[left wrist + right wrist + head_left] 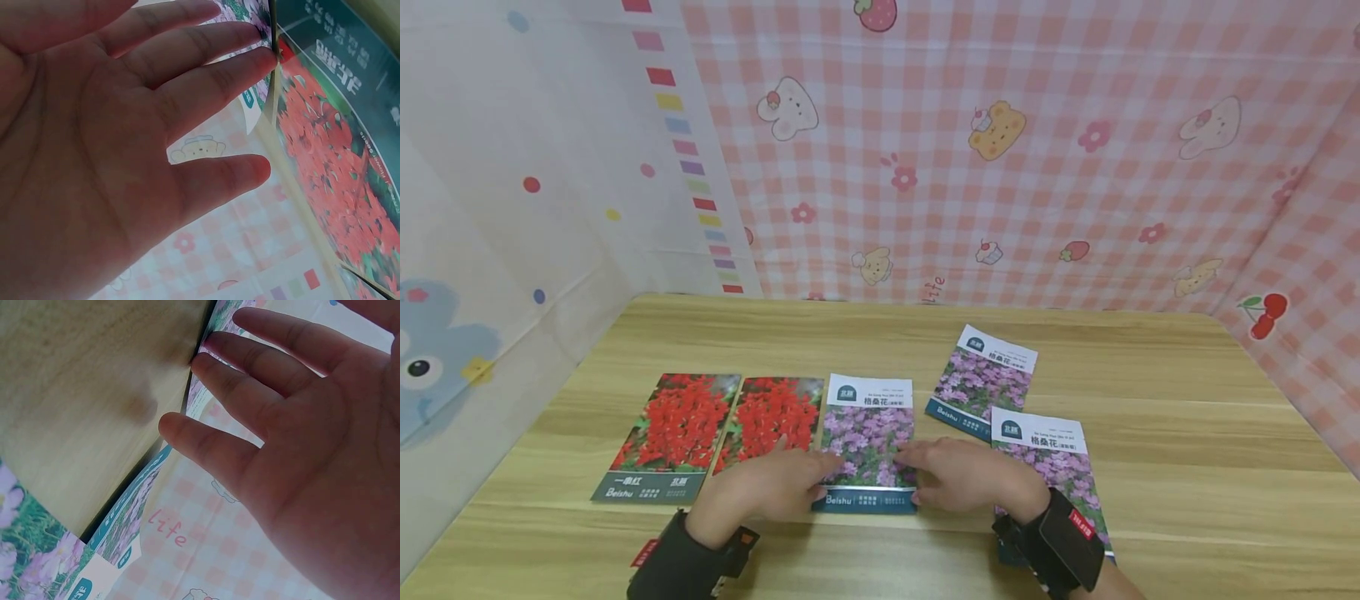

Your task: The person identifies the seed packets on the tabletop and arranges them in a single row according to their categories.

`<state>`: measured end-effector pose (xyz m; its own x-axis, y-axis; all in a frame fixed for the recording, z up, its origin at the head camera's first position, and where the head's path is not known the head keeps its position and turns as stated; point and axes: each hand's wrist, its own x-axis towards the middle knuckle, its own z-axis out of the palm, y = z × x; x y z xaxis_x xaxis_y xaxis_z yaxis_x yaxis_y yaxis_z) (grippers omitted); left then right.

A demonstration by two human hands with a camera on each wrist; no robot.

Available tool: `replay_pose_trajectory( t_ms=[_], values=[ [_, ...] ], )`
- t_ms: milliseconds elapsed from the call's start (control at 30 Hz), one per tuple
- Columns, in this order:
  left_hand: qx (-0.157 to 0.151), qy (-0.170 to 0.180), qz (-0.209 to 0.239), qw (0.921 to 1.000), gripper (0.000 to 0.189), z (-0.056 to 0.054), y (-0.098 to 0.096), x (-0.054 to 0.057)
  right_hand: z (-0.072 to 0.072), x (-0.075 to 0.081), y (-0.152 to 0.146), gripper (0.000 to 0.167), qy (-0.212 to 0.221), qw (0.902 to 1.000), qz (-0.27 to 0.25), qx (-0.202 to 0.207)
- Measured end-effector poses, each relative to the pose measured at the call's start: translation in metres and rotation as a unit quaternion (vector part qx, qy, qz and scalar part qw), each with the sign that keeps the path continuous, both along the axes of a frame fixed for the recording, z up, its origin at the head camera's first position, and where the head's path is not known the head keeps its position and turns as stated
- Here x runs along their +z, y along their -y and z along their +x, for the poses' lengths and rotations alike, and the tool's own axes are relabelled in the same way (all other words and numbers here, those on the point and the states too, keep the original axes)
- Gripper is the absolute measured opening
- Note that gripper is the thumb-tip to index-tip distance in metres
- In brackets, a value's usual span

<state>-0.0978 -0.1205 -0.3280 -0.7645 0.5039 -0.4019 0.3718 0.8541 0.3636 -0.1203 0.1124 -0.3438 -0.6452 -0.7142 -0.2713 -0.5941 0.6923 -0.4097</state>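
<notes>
A seed packet with purple flowers (868, 433) lies flat at the table's middle, between the two hands. My left hand (778, 486) has its fingers stretched out, with the fingertips on the packet's left edge. From the other side, my right hand (966, 475) rests straight fingertips on its right edge. In the left wrist view the spread palm (106, 131) faces the camera and grips nothing. The right palm (319, 450) looks much the same. Beside the left hand lies a red-flower seed packet (778, 408), its lower part hidden by that hand.
Another red-flower packet (681, 425) lies at the far left. Two more purple-flower packets lie on the right: a tilted one (981, 379) farther back, and one (1045, 475) partly under the right wrist. Patterned cloth (925, 167) hangs behind the wooden table (1187, 433).
</notes>
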Motion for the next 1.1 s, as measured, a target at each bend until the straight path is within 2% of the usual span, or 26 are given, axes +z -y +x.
replay_pose_trajectory(
  t_ms=[667,900,1100],
  values=[
    [0.000,0.006,0.007,1.0000,0.042,0.0001,0.0020,0.0035,-0.0005,-0.0016,-0.0008,0.049,-0.020,0.9995,-0.025,-0.007],
    [-0.002,-0.012,0.008,0.9999,0.044,-0.0001,0.0016,0.0035,-0.0018,-0.0011,-0.0047,0.047,-0.034,0.9980,-0.053,0.000],
    [-0.004,-0.035,0.015,0.9993,0.047,-0.0002,0.0008,0.0021,-0.0030,0.0066,-0.0092,0.044,-0.049,0.9963,-0.071,0.000]
  ],
)
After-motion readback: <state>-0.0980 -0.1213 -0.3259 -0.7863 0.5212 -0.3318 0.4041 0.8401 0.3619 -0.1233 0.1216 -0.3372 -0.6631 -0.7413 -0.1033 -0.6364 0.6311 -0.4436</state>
